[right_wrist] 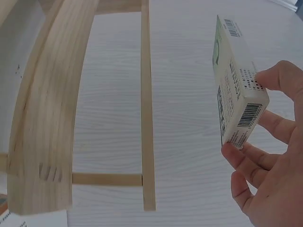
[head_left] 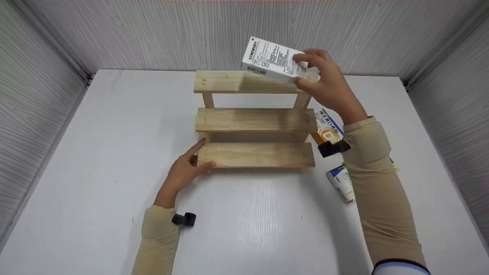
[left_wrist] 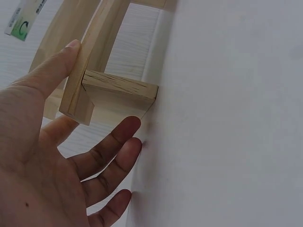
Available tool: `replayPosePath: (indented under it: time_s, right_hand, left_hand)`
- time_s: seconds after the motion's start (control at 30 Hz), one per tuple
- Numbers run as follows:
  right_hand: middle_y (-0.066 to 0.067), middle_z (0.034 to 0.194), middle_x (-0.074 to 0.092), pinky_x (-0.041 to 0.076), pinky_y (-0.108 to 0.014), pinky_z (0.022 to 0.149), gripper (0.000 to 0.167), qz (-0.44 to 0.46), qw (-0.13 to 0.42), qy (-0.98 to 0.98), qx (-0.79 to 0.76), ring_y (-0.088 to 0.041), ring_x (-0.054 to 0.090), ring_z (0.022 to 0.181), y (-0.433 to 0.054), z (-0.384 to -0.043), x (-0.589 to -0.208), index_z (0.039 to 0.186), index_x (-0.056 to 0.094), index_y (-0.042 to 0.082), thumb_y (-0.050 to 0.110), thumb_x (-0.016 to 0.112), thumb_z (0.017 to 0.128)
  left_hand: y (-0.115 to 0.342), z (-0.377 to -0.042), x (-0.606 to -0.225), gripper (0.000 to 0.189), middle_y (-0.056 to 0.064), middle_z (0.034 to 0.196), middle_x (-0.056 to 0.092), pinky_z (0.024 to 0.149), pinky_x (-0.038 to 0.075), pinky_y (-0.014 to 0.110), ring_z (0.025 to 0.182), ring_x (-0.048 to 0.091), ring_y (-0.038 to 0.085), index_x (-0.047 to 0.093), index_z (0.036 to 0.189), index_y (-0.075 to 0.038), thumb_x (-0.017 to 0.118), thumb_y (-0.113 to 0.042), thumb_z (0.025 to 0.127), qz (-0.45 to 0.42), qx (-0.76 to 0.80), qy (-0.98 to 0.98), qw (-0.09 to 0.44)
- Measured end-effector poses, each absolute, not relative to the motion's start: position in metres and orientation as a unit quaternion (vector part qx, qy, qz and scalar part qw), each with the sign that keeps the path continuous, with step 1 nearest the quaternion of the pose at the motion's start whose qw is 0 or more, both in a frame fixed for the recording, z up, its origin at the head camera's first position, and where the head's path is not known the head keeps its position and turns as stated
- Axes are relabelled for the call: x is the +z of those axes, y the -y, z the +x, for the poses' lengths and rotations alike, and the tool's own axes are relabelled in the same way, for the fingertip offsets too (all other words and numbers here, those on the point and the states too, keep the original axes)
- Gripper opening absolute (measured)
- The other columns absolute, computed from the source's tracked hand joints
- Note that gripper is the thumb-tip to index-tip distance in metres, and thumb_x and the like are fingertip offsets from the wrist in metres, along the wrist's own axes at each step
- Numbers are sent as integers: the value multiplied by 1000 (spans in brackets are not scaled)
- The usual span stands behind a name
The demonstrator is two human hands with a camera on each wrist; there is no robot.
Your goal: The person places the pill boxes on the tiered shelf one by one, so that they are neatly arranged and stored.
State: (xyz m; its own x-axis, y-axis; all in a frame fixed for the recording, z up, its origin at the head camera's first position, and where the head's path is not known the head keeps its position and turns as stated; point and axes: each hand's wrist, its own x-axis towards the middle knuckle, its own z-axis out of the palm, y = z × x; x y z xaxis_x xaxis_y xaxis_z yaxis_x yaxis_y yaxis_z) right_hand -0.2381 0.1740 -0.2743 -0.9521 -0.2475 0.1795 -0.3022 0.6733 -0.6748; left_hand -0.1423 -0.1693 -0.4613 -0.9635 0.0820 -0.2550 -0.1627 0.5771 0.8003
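Observation:
A three-step wooden display rack (head_left: 256,119) stands on the white table. My right hand (head_left: 324,78) grips a white printed carton (head_left: 273,57) by one end, thumb on one side and fingers on the other. The carton is tilted over the top step; the right wrist view shows barcodes and a green patch on the box (right_wrist: 236,90). At the left end of the lowest step, my left hand (head_left: 183,172) holds the plank between thumb and index finger. In the left wrist view the other fingers of that hand (left_wrist: 42,156) extend past the wood.
Right of the rack lies an orange, white and blue box (head_left: 327,128). Nearer me is a smaller white and blue box (head_left: 341,183), partly hidden by the right sleeve. Grey wood-grain walls (head_left: 214,34) enclose the table at the back and sides.

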Motion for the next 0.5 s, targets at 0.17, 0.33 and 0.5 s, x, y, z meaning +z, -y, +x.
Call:
replayPosePath:
  time_s: [0.17, 0.33, 0.5]
  right_hand:
    - [-5, 152, 34, 35, -45, 107, 49, 164, 17, 911, 378, -24, 41, 129, -155, -243, -273, 139, 52, 15, 20, 63, 91]
    - [-3, 152, 34, 37, -41, 105, 50, 174, -9, 911, 374, -21, 41, 128, -139, -250, -274, 139, 51, 15, 20, 63, 91]
    - [-1, 153, 32, 37, -39, 104, 49, 178, -32, 917, 357, -20, 40, 130, -124, -256, -277, 139, 51, 18, 23, 62, 92]
  left_hand:
    - [170, -141, -462, 87, 13, 105, 61, 77, 39, 31, 89, 49, 20, 29, 151, -38, 72, -58, 78, -20, 460, -879, 129]
    - [171, -140, -462, 87, 11, 102, 59, 75, 37, 31, 88, 47, 19, 30, 150, -39, 73, -58, 77, -25, 463, -876, 130]
    - [171, -139, -461, 87, 12, 107, 62, 78, 39, 31, 91, 49, 19, 30, 151, -37, 74, -55, 78, -18, 468, -874, 126]
